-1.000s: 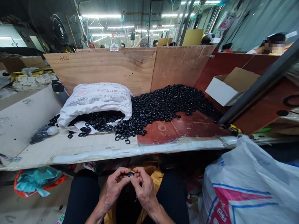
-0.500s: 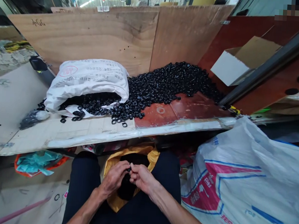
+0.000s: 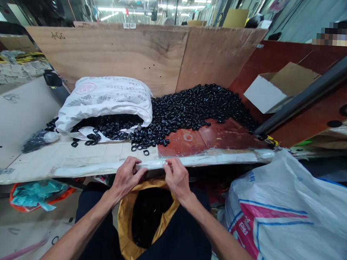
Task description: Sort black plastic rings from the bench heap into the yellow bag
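My left hand [image 3: 126,178] and my right hand [image 3: 176,178] are both raised to the front edge of the table [image 3: 102,166], fingers loosely spread and holding nothing I can see. Just beyond them lie loose black rings [image 3: 145,152]. Behind those is a big heap of black rings [image 3: 198,106], and more spill from a white sack [image 3: 105,97] lying on its side. Between my knees stands an open yellow bag [image 3: 124,224] with dark parts inside.
Plywood boards [image 3: 122,53] wall the back of the table. A white cardboard box [image 3: 268,92] sits at the right, under a slanting black bar [image 3: 309,94]. A large white woven sack [image 3: 291,217] stands at my right. A small dark plastic bag [image 3: 39,138] lies at the left.
Both hands have moved up from over the yellow bag in my lap to the table's front edge. The small black part pinched between them is no longer seen.
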`<state>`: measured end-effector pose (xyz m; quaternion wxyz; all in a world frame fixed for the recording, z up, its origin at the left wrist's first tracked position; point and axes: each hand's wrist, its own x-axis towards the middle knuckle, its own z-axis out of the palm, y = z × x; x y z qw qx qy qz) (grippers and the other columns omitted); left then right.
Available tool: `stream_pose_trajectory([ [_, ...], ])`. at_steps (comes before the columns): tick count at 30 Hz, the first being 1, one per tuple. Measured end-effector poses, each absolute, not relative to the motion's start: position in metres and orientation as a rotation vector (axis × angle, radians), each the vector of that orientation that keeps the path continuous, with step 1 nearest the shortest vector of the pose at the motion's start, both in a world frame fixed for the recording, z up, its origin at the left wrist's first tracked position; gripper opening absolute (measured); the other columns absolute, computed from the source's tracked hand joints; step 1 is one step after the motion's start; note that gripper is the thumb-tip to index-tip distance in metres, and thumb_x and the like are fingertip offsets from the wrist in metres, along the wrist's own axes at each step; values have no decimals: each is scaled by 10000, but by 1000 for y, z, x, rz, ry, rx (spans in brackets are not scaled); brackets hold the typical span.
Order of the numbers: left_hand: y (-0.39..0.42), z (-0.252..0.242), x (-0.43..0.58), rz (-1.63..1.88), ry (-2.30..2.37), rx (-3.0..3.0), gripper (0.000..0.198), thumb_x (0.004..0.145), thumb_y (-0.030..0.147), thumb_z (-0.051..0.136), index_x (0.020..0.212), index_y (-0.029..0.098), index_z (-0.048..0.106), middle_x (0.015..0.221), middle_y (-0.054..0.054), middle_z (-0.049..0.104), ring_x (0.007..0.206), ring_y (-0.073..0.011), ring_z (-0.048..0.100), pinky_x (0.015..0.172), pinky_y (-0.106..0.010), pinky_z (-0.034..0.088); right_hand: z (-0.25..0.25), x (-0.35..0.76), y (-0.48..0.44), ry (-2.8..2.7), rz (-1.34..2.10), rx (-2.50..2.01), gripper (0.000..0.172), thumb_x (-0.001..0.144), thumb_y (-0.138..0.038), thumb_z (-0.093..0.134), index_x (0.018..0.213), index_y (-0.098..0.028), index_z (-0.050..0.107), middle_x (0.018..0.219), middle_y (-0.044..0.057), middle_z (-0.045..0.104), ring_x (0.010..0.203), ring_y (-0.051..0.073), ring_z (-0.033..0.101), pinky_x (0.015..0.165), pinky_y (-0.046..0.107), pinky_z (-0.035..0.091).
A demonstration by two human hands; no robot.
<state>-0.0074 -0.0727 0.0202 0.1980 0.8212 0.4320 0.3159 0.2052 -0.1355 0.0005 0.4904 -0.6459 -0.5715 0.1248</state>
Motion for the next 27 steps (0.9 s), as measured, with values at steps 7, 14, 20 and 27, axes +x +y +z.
stream_pose_trajectory([
  [7, -21, 12, 44, 768, 1588, 2305, 249, 842, 303, 687, 1056, 179, 665, 1028, -95, 684, 944, -274, 666, 816, -358, 499, 5, 237, -38, -1585, 68, -1868, 161, 889, -220, 620, 1045, -187, 638, 981, 79, 598, 773, 196, 586, 695, 287, 445],
  [14, -23, 0, 44, 860, 1473, 2340, 239, 832, 226, 653, 1068, 190, 659, 968, -61, 675, 799, -215, 662, 755, -318, 507, -10, 233, -37, -1589, 99, -1761, 165, 805, -116, 596, 958, -167, 629, 946, 81, 624, 815, 207, 587, 735, 284, 454],
  [20, -23, -1, 42, 1045, 1286, 2322, 288, 771, 113, 624, 1048, 188, 644, 939, -31, 665, 792, -175, 668, 775, -291, 532, -3, 236, -44, -1462, 482, -1377, 122, 808, -240, 616, 886, -184, 690, 862, 41, 665, 628, 147, 583, 613, 264, 476],
  [27, -20, -5, 34, 1194, 1096, 2248, 365, 752, 42, 583, 1069, 199, 674, 987, -42, 644, 786, -150, 633, 722, -273, 548, -9, 213, -41, -1209, 940, -1133, 198, 732, -354, 750, 817, -200, 659, 793, 19, 720, 700, 179, 675, 688, 293, 553],
])
